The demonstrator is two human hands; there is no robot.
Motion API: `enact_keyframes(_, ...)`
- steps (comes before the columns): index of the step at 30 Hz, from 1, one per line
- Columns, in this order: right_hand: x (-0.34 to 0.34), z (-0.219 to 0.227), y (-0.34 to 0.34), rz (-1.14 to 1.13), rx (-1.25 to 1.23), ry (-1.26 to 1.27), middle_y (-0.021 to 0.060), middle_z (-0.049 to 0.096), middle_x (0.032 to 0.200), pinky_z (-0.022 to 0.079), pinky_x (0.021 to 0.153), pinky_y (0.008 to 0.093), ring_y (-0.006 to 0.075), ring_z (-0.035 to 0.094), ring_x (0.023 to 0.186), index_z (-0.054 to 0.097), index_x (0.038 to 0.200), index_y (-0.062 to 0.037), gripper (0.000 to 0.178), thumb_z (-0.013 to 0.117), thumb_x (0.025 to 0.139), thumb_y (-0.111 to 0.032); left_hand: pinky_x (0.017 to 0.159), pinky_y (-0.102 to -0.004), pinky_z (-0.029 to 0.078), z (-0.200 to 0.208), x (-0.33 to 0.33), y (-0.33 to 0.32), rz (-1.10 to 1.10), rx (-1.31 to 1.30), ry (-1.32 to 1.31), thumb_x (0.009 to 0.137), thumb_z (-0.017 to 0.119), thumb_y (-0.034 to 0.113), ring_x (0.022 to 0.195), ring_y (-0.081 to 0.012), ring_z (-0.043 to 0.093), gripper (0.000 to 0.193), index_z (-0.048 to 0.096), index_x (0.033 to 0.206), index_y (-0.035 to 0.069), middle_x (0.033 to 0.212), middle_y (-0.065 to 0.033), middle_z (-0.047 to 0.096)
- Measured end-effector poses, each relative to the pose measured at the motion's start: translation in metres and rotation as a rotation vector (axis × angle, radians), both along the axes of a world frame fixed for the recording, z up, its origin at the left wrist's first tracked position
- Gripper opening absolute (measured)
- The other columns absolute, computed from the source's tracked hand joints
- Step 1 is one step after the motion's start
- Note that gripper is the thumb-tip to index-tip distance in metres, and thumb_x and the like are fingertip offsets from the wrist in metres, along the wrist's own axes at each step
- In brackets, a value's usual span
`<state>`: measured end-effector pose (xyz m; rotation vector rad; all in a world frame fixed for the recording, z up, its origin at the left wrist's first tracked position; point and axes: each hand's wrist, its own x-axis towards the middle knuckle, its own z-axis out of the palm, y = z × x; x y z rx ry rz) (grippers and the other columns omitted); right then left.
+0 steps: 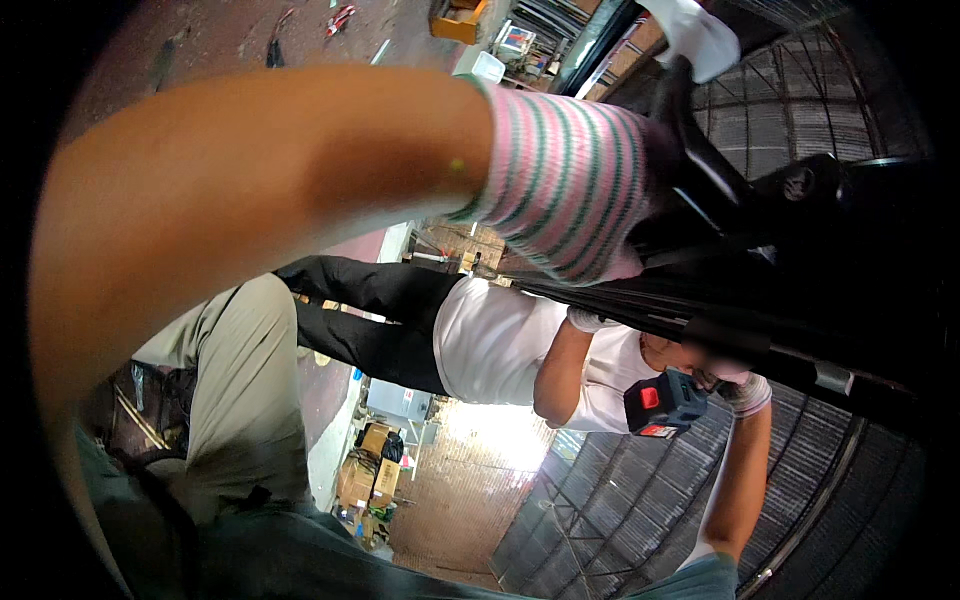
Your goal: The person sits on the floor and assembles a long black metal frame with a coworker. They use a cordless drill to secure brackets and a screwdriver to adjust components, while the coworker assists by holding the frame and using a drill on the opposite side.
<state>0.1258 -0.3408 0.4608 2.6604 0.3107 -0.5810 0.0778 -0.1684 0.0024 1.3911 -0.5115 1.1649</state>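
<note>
My left hand (575, 185), in a pink, green and white striped glove, reaches across the upper middle against a black metal frame (710, 165). Its fingers vanish into the dark there, so their grip is hidden. At the right, my right hand (748, 392) wears a light glove and is closed round a cordless power tool (665, 402). The tool's black battery with a red button faces me, while its front end is lost in the dark. Long black bars (640, 305) of the frame run between my two hands.
Across from me a person in a white shirt (500, 325) and black trousers stands, one gloved hand (590, 320) at the bars. A white glove or cloth (700, 40) touches the frame's top. Cardboard boxes (365, 475) and an orange bin (458, 20) lie farther off.
</note>
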Motion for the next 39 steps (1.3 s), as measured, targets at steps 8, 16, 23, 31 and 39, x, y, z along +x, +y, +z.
enact_keyframes(8,0.023,0.023,-0.007,0.092,0.014,-0.015,0.0166,0.056,0.131,0.044,0.104,0.0421,0.0287,0.058,0.116,0.043,0.139,-0.0024,0.094,0.080,0.068,-0.050,0.083,-0.0325,0.057,-0.004,-0.003,-0.011,-0.069,-0.120,0.008,0.084,0.073,0.015,0.098,-0.0241,0.068,0.039,0.061,0.120,0.007,0.105,-0.0122,0.070)
enact_keyframes(16,0.019,0.038,-0.020,0.120,0.022,-0.049,0.0159,0.056,0.130,0.045,0.103,0.0419,0.0279,0.058,0.115,0.040,0.141,-0.0032,0.096,0.080,0.068,-0.052,0.079,-0.0322,0.056,-0.004,0.002,-0.024,-0.279,-0.243,-0.087,0.085,0.068,0.018,0.086,-0.0267,0.065,0.031,0.062,0.113,0.005,0.096,-0.0138,0.067)
enact_keyframes(23,0.026,0.042,-0.027,0.126,0.023,-0.053,0.0152,0.055,0.130,0.045,0.103,0.0417,0.0272,0.059,0.114,0.038,0.143,-0.0040,0.099,0.081,0.069,-0.053,0.093,-0.0294,0.054,-0.001,-0.004,-0.015,-0.180,-0.045,0.094,0.082,0.072,0.005,0.110,-0.0212,0.063,0.062,0.048,0.139,0.015,0.126,-0.0078,0.062)
enact_keyframes(31,0.040,0.046,-0.031,0.148,0.020,-0.049,0.0145,0.055,0.130,0.046,0.102,0.0415,0.0264,0.059,0.113,0.035,0.145,-0.0049,0.101,0.081,0.069,-0.054,0.072,-0.0353,0.053,0.000,0.001,-0.018,0.048,-0.051,0.056,0.082,0.071,0.024,0.076,-0.0306,0.062,0.033,0.062,0.108,0.006,0.087,-0.0144,0.064)
enact_keyframes(39,0.038,0.048,-0.035,0.184,-0.044,-0.096,0.0121,0.055,0.128,0.047,0.101,0.0396,0.0242,0.057,0.113,0.035,0.144,-0.0072,0.101,0.085,0.068,-0.050,0.076,-0.0352,0.052,0.000,-0.026,-0.013,0.082,-0.126,0.001,0.083,0.067,0.022,0.083,-0.0306,0.062,0.033,0.061,0.112,0.007,0.093,-0.0148,0.064)
